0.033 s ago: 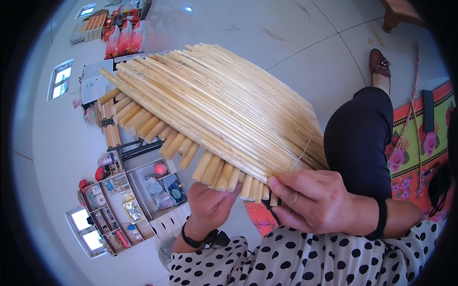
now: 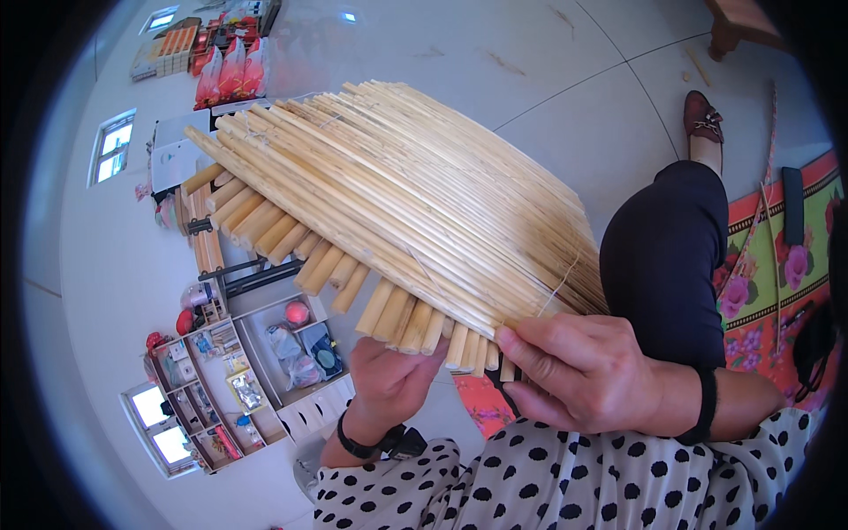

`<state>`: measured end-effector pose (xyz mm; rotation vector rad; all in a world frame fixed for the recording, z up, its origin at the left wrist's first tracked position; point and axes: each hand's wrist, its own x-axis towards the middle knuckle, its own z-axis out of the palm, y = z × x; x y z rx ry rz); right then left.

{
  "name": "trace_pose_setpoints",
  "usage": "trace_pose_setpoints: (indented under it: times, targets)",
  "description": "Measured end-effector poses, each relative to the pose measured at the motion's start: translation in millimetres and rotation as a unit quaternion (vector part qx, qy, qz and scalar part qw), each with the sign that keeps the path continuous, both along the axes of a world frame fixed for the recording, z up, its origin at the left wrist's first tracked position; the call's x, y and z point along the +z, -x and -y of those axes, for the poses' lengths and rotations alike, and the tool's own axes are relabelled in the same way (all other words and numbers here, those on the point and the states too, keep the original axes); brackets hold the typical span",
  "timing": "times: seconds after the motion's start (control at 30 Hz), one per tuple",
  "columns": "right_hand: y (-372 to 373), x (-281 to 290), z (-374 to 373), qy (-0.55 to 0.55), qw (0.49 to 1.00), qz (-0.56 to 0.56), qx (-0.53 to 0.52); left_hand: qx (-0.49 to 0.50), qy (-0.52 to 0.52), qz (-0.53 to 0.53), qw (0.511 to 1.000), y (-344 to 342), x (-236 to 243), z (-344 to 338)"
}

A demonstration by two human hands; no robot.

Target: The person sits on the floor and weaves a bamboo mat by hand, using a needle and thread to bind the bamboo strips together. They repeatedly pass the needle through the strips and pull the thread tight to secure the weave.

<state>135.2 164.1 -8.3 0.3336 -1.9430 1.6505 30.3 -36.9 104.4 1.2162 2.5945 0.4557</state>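
A mat of pale reed stalks (image 2: pixel 415 194), bound side by side with thin thread, arches in front of me. A second layer of stalks at right angles pokes out below its near left edge, their cut ends (image 2: pixel 408 329) toward me. From beneath, my left hand (image 2: pixel 395 375) holds these ends; its fingers are mostly hidden under the stalks. My right hand (image 2: pixel 579 367) pinches the near right corner of the mat between thumb and fingers. A loose loop of thread (image 2: pixel 563 281) lies across the stalks close to this hand.
Shelves (image 2: pixel 221 389) with small goods stand at the left, beside a white bin (image 2: pixel 300 349) holding bags. Red packages (image 2: pixel 231 72) sit at the far left. A flowered mat (image 2: pixel 773 256) with a dark flat bar (image 2: pixel 792 205) is at the right, by my leg (image 2: pixel 662 256).
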Motion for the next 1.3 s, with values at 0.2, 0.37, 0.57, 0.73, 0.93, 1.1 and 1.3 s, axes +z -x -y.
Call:
trace_pose_setpoints:
  times: [0.2, 0.37, 0.57, 0.73, 0.93, 1.1, 1.3]
  targets:
    - [1, 0, 0, 0.01, 1.0, -0.008, -0.01, -0.002, -0.022, 0.008, 1.0, 1, -2, -9]
    - [1, 0, 1, 0.009, 1.0, -0.003, -0.009, -0.004, -0.015, 0.001, 1.0, 2, -2, -8]
    - [1, -2, 5, 0.006, 1.0, -0.005, -0.014, -0.016, 0.019, -0.029, 0.999, 1, -3, -9]
    - [-1, 0, 2, -0.002, 1.0, 0.003, 0.001, -0.012, 0.056, -0.032, 0.998, 0, 0, -8]
    - [-2, 1, 0, 0.025, 0.999, 0.021, 0.018, -0.006, 0.068, -0.011, 0.998, 4, 1, -4]
    - [-6, 0, -2, 0.06, 0.997, 0.045, 0.017, -0.035, 0.08, -0.035, 0.996, 10, 3, -1]
    - [-6, -7, -2, 0.045, 0.998, 0.046, 0.012, -0.035, 0.034, -0.036, 0.998, 13, -1, 0]
